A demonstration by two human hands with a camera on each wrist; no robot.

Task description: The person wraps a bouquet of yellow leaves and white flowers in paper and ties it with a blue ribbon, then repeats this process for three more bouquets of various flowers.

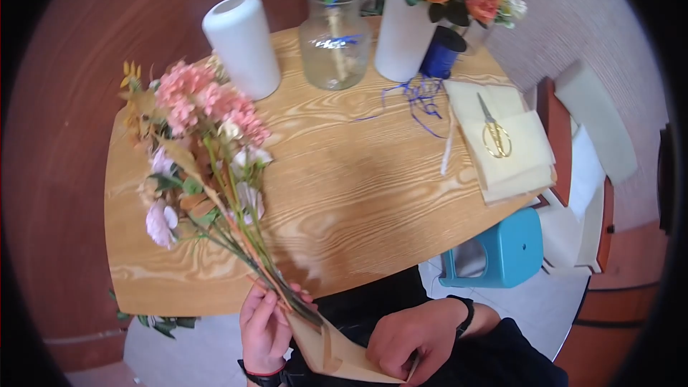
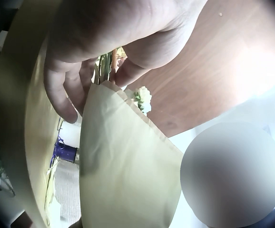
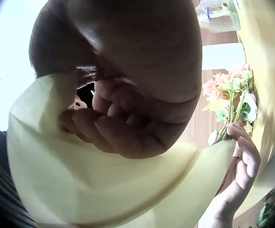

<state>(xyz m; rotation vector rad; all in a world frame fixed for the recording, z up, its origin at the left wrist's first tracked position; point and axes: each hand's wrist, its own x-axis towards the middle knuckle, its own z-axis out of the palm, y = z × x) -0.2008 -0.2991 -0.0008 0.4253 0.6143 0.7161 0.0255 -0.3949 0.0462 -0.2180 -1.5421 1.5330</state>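
My left hand [image 1: 264, 326] grips the stems of a flower bouquet [image 1: 215, 111] at the table's near edge. The pink, lilac and white blooms lean away over the left of the table. Cream wrapping paper [image 1: 335, 351] surrounds the lower stems and hides their ends. In the left wrist view the paper [image 2: 128, 156] spreads out below the fingers, with stems [image 2: 104, 66] showing at its top. My right hand [image 1: 416, 337] pinches the paper's other end near my lap. Its curled fingers [image 3: 118, 137] hold the paper's edge in the right wrist view.
Along the back stand a white vase [image 1: 244, 46], a glass vase [image 1: 335, 50] with stems and another white vase [image 1: 403, 36] with orange flowers. A blue ribbon spool [image 1: 443, 54] trails tangled ribbon. Gold-handled scissors [image 1: 496, 136] lie on folded paper [image 1: 527, 158]. A blue stool [image 1: 502, 247] stands right.
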